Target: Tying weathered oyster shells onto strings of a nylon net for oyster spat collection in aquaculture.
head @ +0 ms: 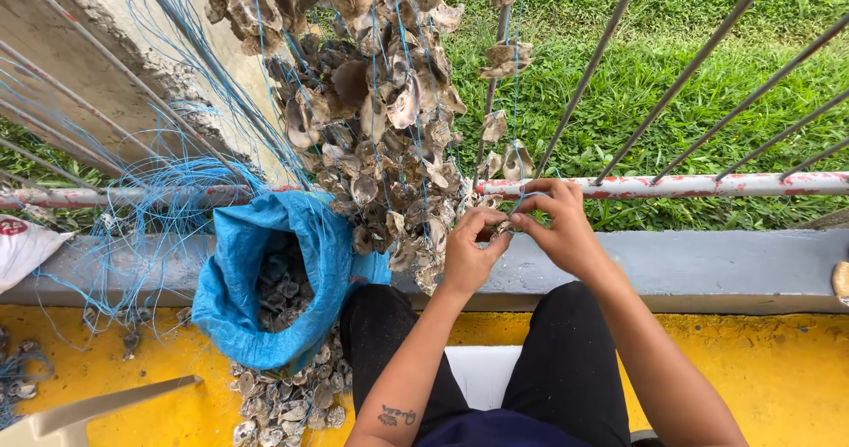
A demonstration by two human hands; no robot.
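Both hands, left hand [467, 254] and right hand [557, 226], are pinching a shell [502, 229] on blue line [516, 102]; a slipping pinch could be dropping it, I'd judge.

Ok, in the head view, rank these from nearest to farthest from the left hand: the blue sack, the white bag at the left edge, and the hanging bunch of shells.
From the left hand:
1. Hanging bunch of shells, just left of it and above.
2. Blue sack, lower left on the yellow floor.
3. White bag, far left edge.
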